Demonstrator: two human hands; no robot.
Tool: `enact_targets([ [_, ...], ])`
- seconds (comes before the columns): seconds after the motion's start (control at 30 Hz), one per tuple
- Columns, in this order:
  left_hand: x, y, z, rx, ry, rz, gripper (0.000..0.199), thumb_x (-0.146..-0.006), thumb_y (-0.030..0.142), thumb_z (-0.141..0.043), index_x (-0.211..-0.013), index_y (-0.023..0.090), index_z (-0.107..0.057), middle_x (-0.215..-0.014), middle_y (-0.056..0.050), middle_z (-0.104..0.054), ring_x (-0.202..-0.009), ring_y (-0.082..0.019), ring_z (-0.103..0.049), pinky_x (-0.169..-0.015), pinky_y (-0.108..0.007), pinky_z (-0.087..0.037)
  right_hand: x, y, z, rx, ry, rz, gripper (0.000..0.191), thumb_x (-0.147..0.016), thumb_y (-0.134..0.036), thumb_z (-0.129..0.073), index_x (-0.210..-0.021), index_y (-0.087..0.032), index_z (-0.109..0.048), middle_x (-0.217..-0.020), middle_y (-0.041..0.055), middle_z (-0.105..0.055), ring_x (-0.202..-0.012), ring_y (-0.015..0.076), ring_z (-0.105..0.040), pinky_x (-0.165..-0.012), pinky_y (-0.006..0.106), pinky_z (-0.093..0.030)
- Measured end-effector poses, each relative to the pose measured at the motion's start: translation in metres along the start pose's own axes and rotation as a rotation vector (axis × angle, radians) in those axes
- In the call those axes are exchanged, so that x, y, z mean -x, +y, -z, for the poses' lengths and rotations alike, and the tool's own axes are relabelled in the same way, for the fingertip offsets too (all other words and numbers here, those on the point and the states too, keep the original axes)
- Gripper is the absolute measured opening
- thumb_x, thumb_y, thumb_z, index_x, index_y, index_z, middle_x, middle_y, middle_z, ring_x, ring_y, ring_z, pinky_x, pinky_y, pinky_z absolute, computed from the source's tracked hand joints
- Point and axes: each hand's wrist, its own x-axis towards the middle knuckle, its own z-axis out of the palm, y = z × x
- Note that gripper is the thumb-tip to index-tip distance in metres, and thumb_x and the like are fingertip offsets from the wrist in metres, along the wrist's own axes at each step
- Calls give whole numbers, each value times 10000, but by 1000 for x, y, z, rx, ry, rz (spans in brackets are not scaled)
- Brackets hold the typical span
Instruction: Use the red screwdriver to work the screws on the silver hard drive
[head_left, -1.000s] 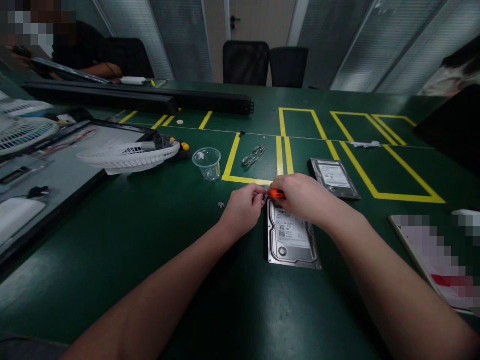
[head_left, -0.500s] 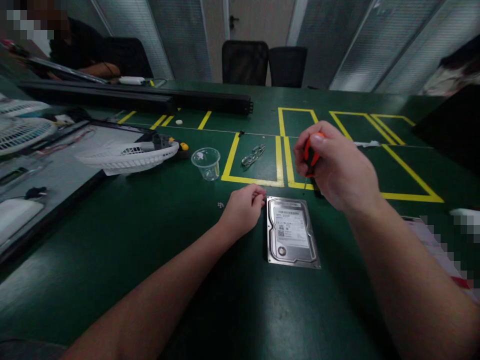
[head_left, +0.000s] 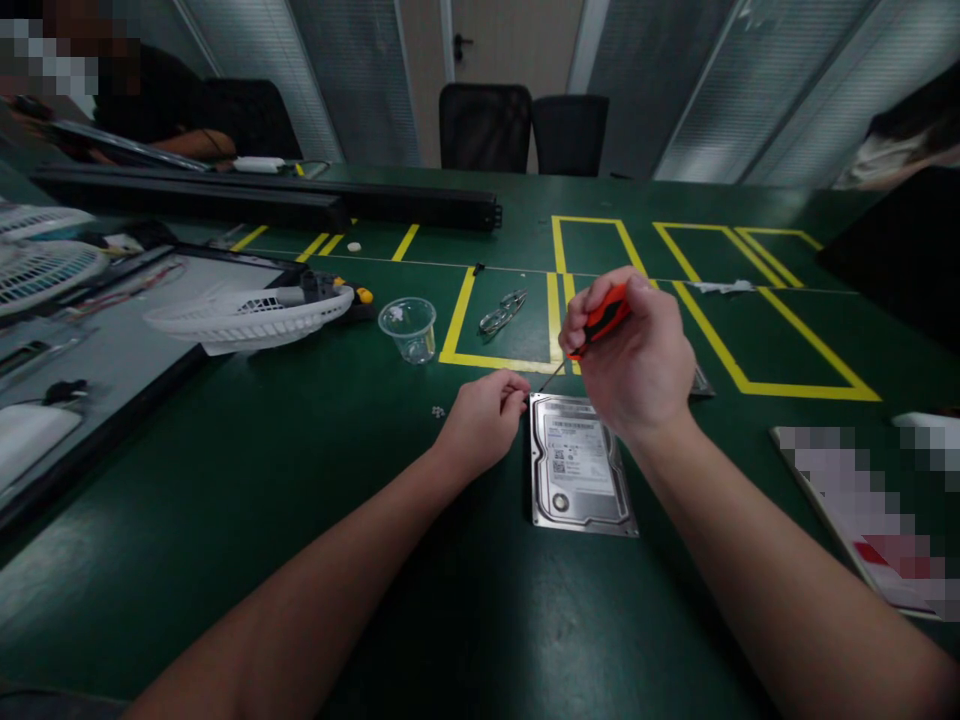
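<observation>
A silver hard drive (head_left: 581, 465) lies flat on the green table, its white label facing up. My right hand (head_left: 649, 355) is closed around the orange-and-black handle of a screwdriver (head_left: 606, 320). The thin shaft slants down to the left, and its tip is close to the drive's far left corner. At that same corner is my left hand (head_left: 487, 415), fingers pinched together; whatever they hold, if anything, is hidden. Several tiny screws (head_left: 438, 411) lie on the table left of this hand.
Beyond my left hand stands a clear plastic cup (head_left: 409, 330), with glasses (head_left: 502, 312) inside a yellow tape outline. White fan grilles (head_left: 255, 318) and a large flat panel (head_left: 225, 275) occupy the left side. A pixelated booklet (head_left: 847, 510) lies right. Another person sits far left.
My right hand has moved left and tilted the screwdriver, bringing its tip to the drive's far left corner. My left hand stays pinched at that corner.
</observation>
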Motion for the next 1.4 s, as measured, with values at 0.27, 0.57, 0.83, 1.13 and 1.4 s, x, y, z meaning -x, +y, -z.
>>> enact_targets([
  [0.27, 0, -4, -1, 3, -3, -28, 190, -974, 83, -575, -1016, 174, -736, -945, -72, -813, -871, -191, -787, -834, -313, -637, 4, 4, -4, -10, -1, -3, 288, -990, -405, -567, -764, -232, -611, -726, 6, -521, -615, 138, -484, -567, 290, -367],
  [0.57, 0, -1, -1, -14, -4, -27, 192, -967, 74, -581, -1028, 161, -741, -964, -86, -816, -881, -198, -789, -841, -328, -643, 4, 6, -3, 6, 4, -10, 288, -991, -415, -574, -769, -237, -616, -730, 1, -524, -621, 135, -491, -573, 285, -377],
  [0.83, 0, -2, -1, -16, -3, -33, 187, -972, 87, -582, -1024, 170, -742, -957, -80, -816, -876, -195, -789, -827, -316, -642, 5, 8, -4, -1, -11, -8, 293, -1009, -412, -562, -779, -236, -604, -731, -2, -531, -625, 134, -501, -573, 284, -378],
  [1.13, 1, -1, 0, -20, -8, -26, 187, -970, 92, -579, -1019, 169, -742, -954, -83, -816, -881, -199, -788, -832, -319, -640, 6, 8, -3, 6, -4, -10, 281, -1004, -413, -567, -787, -242, -613, -745, -2, -534, -629, 136, -492, -584, 291, -373],
  [1.4, 1, 0, 0, -16, -8, -19, 188, -970, 87, -581, -1016, 172, -742, -959, -81, -815, -885, -197, -788, -836, -317, -640, 5, 8, -3, 49, 20, -35, 290, -983, -463, -587, -782, -255, -595, -744, -5, -528, -632, 143, -483, -584, 293, -390],
])
